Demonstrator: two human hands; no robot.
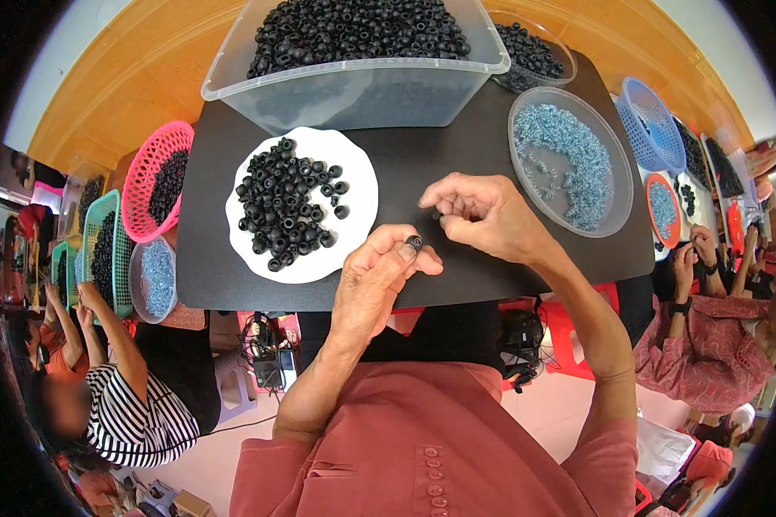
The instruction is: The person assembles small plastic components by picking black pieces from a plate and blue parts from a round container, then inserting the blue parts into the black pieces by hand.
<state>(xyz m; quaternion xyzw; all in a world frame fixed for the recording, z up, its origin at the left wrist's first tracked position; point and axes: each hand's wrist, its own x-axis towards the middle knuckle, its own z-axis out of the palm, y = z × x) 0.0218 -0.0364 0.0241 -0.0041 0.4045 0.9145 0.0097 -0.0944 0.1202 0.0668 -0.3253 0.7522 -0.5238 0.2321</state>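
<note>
Between the thumb and fingers of my left hand (371, 280) sits a small black hollow cap (415, 242), its round opening facing up. My right hand (496, 217) is just beyond and to the right, fingers curled into a pinch. Something dark and tiny shows at its fingertips, too small to name. The two hands are apart, over the near part of the dark table (405, 155). A white scalloped plate (359, 172) to the left carries a heap of similar black caps (284, 202). On the right, a round clear tub (539, 202) holds small pale-blue translucent pieces (578, 159).
A large clear bin (353, 90) full of black caps stands at the back, beside a round clear container (565, 69) of more. Pink (134, 202) and green baskets (121, 293) stand left, a blue basket (655, 129) right. Other people work at both sides.
</note>
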